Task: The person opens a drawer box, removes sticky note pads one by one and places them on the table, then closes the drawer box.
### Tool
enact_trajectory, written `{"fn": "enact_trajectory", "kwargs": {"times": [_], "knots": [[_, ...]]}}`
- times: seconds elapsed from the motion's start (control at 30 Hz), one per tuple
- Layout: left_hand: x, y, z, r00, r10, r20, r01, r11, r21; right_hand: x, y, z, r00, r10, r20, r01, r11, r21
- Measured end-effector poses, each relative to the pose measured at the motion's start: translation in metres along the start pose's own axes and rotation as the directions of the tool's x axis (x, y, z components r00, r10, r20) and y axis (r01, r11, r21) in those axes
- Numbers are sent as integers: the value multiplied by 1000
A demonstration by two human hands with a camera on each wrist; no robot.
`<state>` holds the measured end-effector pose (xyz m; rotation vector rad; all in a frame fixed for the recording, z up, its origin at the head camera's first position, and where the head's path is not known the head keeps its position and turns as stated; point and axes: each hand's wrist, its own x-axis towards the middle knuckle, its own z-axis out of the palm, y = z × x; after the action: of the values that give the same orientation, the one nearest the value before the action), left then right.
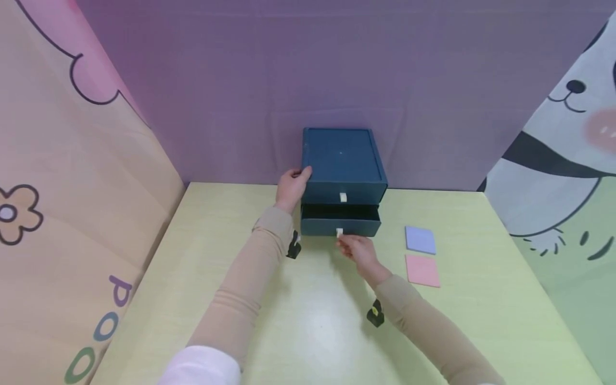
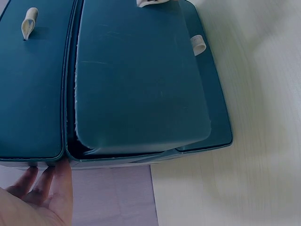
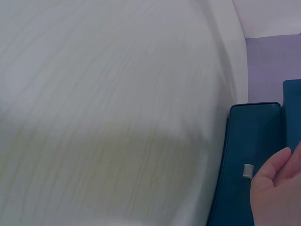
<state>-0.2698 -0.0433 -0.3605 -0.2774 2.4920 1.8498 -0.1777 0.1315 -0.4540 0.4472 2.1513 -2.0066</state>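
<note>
Presently, middle drawer (image 1: pixel 327 226) is protruding from the cabinet's (image 1: pixel 343 155) front.
Right hand (image 1: pixel 361 252) is pinching its tab (image 1: pixel 339 232); left hand (image 1: pixel 291 188), straight-fingered, is touching the cabinet's left side. Keeping drawer travel level should be preventing binding.

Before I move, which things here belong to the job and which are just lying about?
Likely in the job:
blue drawer unit, left hand against its side
open drawer, right hand at its pull tab

Likely just lying about:
lilac square
pink square
</note>
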Motion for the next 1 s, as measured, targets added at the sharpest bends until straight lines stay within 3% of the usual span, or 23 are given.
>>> {"fn": "enact_trajectory", "kwargs": {"times": [1.0], "knots": [[-3, 2, -1, 1000, -1, 9, 1, 1000, 1, 9, -13, 0, 1000, 8, 0, -8, 997, 72]]}}
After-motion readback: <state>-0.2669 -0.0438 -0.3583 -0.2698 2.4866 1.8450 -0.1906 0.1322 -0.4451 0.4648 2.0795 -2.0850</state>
